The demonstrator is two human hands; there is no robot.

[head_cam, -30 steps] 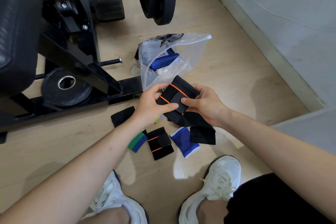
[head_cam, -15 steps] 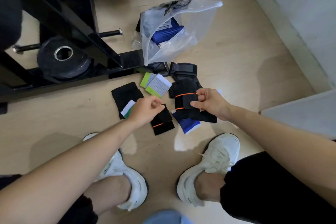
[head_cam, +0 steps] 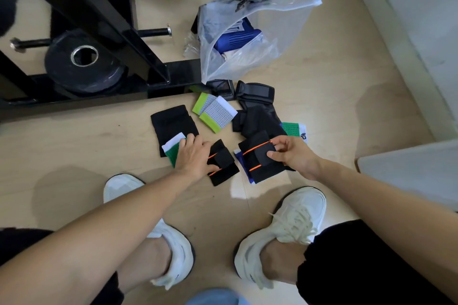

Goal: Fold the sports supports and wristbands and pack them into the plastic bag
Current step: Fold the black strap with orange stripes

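Pinched in right hand: folded orange-striped wrap. Under flat left hand: second wrap. Risk: likely unfolding from slackened pinch.

- Inside the plastic bag, a blue support is veiled by cloudy film.
- Below the bag, the left hand covers half a green-and-white wristband.
- Below the bag, only a blue wristband edge shows under an orange-striped support.

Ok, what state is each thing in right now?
Plastic bag: open, blue support inside.
Larger orange-striped wrap: folded, pinched by right hand.
Smaller orange-striped wrap: folded, on floor, left hand partly on it.
Lime wristbands: on floor, unpacked.
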